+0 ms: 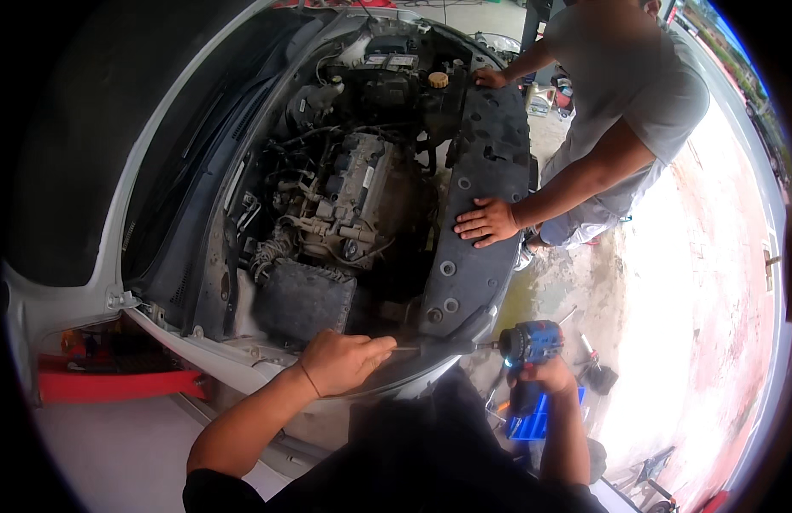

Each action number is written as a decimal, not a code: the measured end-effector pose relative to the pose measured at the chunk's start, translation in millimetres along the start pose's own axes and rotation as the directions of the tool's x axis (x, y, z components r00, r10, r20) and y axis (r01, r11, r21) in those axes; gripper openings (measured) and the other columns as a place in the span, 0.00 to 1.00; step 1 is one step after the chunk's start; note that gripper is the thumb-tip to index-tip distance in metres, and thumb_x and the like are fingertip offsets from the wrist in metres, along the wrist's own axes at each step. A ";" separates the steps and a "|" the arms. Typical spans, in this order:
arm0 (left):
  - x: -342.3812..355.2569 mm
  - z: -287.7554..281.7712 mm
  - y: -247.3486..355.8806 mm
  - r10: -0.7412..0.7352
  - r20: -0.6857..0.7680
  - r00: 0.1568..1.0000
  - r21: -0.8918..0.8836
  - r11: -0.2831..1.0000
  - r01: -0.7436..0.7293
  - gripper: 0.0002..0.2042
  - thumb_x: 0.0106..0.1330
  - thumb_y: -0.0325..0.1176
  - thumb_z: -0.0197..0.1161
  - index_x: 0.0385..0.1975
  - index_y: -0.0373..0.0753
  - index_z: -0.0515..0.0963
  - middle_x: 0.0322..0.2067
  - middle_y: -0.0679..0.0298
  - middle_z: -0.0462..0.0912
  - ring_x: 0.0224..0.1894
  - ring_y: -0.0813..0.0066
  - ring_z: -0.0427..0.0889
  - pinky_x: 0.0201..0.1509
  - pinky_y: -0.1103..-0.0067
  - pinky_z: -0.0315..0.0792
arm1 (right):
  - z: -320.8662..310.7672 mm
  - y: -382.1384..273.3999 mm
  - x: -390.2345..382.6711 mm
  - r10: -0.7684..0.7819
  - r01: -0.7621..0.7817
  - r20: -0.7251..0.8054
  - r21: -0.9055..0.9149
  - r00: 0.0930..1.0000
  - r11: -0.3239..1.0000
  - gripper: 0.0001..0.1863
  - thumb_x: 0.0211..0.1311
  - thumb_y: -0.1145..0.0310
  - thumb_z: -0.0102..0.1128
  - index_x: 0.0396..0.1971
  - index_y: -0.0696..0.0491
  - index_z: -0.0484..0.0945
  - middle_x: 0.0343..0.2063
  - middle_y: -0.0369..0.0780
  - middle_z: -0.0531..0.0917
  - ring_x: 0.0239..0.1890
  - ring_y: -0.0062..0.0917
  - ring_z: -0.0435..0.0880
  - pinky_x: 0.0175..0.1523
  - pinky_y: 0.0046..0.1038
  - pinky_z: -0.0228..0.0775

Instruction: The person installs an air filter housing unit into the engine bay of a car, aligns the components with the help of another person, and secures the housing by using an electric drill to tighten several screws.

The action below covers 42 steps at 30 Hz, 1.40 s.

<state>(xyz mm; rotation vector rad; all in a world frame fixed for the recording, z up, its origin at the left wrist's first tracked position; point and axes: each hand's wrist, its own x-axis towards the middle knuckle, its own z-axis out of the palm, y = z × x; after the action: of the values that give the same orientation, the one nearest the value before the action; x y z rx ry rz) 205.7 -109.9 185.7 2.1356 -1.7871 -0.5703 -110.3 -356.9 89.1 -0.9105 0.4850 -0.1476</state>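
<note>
My right hand is wrapped round the handle of a blue and black cordless drill, held level at the car's front corner with its chuck pointing left. A short bit sticks out of the chuck. Across from it, my left hand is closed, thumb and fingers pinched on a thin rod that points toward the drill. Whether rod and bit meet is too blurred to tell. Just beyond my left hand lies the black air filter box of the engine bay.
The engine lies open under the raised hood. A co-worker in grey leans over, both hands on the black front panel. On the floor are a blue tray and scattered tools. A red tool cart stands at lower left.
</note>
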 end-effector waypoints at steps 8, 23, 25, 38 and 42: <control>91.3 -14.7 4.3 -0.278 -0.098 0.955 -0.576 0.799 0.174 0.25 0.72 0.41 0.62 0.64 0.36 0.69 0.21 0.72 0.69 0.26 0.85 0.67 0.35 0.84 0.67 | -45.7 3.4 -6.1 -0.086 0.123 -0.119 0.346 0.989 0.930 0.26 0.45 0.73 0.69 0.48 0.57 0.76 0.35 0.45 0.85 0.29 0.32 0.84 0.37 0.34 0.78; 307.9 -15.8 4.4 -0.196 -0.497 0.845 -0.138 0.980 0.146 0.15 0.64 0.32 0.66 0.50 0.43 0.78 0.31 0.61 0.80 0.32 0.66 0.82 0.38 0.73 0.75 | -83.8 16.6 -45.1 -0.113 0.291 -0.382 0.449 0.917 0.845 0.27 0.44 0.68 0.70 0.48 0.56 0.74 0.32 0.43 0.83 0.27 0.32 0.82 0.37 0.36 0.78; 307.9 -12.4 3.1 -0.137 -0.469 0.872 -0.052 0.990 0.128 0.13 0.63 0.31 0.66 0.48 0.44 0.79 0.32 0.60 0.81 0.34 0.63 0.83 0.39 0.71 0.76 | -80.7 10.0 -45.9 -0.110 0.286 -0.387 0.434 0.915 0.854 0.27 0.43 0.68 0.70 0.47 0.57 0.74 0.32 0.43 0.83 0.27 0.32 0.82 0.37 0.36 0.78; 207.8 -30.5 12.7 -0.476 -0.187 0.859 -0.979 0.160 -0.125 0.08 0.75 0.33 0.52 0.46 0.38 0.74 0.43 0.51 0.82 0.21 0.77 0.75 0.16 0.85 0.63 | -54.2 -35.5 0.4 -0.122 0.233 -0.323 0.333 0.938 0.914 0.25 0.42 0.66 0.70 0.42 0.61 0.77 0.31 0.44 0.83 0.27 0.33 0.82 0.35 0.32 0.76; 158.5 -48.9 18.3 -0.456 -0.169 0.874 -0.980 -0.013 -0.197 0.08 0.75 0.33 0.49 0.46 0.40 0.73 0.45 0.47 0.82 0.19 0.79 0.74 0.14 0.85 0.62 | -31.5 -51.3 24.9 -0.136 0.192 -0.207 0.282 0.969 0.940 0.24 0.42 0.65 0.70 0.39 0.62 0.78 0.30 0.44 0.83 0.27 0.32 0.82 0.35 0.31 0.76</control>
<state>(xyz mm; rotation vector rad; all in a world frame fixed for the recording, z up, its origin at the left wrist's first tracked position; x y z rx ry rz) 236.8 -270.2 219.7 1.0817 -0.3623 -0.9027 -98.8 -419.2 104.8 -0.6388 0.5414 -0.4513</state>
